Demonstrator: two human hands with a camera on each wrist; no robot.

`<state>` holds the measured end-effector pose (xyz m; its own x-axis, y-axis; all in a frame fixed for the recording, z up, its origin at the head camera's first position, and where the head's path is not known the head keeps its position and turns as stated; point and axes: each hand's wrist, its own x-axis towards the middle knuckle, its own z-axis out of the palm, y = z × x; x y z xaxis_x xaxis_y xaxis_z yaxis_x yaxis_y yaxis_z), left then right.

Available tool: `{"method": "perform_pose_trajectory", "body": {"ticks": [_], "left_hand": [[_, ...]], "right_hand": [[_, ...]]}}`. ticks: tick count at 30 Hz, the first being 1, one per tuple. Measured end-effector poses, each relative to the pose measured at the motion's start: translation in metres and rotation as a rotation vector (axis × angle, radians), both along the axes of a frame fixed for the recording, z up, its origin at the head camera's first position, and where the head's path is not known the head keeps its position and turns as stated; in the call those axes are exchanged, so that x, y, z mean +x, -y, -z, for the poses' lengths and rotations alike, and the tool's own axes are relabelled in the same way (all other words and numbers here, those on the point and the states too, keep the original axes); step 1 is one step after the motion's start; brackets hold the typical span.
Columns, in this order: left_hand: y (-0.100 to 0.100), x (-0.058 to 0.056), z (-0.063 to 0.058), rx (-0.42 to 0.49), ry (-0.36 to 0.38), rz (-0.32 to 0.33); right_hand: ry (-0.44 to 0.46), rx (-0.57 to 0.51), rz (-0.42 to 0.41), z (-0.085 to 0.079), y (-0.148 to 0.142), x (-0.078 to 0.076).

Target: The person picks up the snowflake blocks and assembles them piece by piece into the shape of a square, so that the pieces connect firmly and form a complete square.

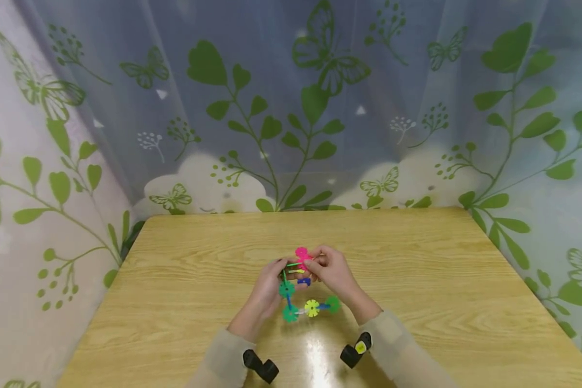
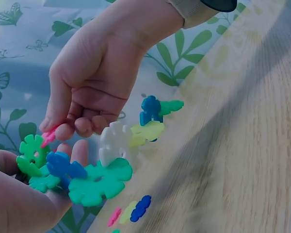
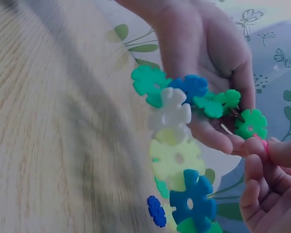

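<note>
Fingers of the right hand (image 1: 333, 269) pinch a pink snowflake disc (image 2: 48, 137) against a green disc (image 3: 250, 121); we see the left hand (image 1: 267, 288) apparently clamped on the linked chain (image 2: 102, 185).

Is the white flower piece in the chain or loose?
In the chain: the left wrist view shows the white piece between a green piece and a yellow piece, joined to both.

Over the wooden table (image 1: 199, 248), the left grip (image 1: 268, 288) holds a flower-disc chain (image 1: 290, 313), the right grip (image 1: 337, 274) a pink disc (image 1: 303, 263).
</note>
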<state>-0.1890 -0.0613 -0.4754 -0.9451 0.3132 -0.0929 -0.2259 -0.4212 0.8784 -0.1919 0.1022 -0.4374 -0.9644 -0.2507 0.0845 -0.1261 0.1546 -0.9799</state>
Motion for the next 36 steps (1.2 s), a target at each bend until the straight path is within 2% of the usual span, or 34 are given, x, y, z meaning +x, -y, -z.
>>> {"method": "perform_pose_trajectory", "body": {"ticks": [3,6,12,20,24,30,36], "left_hand": [[0.002,0.0,-0.002,0.022,0.023,-0.021],[0.004,0.001,-0.003,0.04,0.041,-0.007],[0.007,-0.001,-0.003,0.007,0.033,0.004],[0.008,-0.001,-0.004,-0.047,0.056,0.02],[0.009,-0.001,-0.005,-0.034,0.069,0.037],[0.011,0.001,-0.005,-0.025,0.078,0.026],[0.015,0.001,-0.005,-0.017,0.097,-0.011]], "right_hand": [[0.026,-0.011,-0.002,0.012,-0.002,-0.006],[0.049,-0.009,0.002,0.024,-0.005,-0.013],[0.082,-0.011,-0.052,0.02,-0.007,-0.013],[0.062,0.01,-0.121,-0.007,-0.003,0.001],[0.048,0.026,-0.144,-0.01,-0.001,0.003],[0.017,0.07,-0.185,-0.009,-0.003,0.001],[-0.035,0.109,-0.155,0.014,-0.017,-0.015]]}}
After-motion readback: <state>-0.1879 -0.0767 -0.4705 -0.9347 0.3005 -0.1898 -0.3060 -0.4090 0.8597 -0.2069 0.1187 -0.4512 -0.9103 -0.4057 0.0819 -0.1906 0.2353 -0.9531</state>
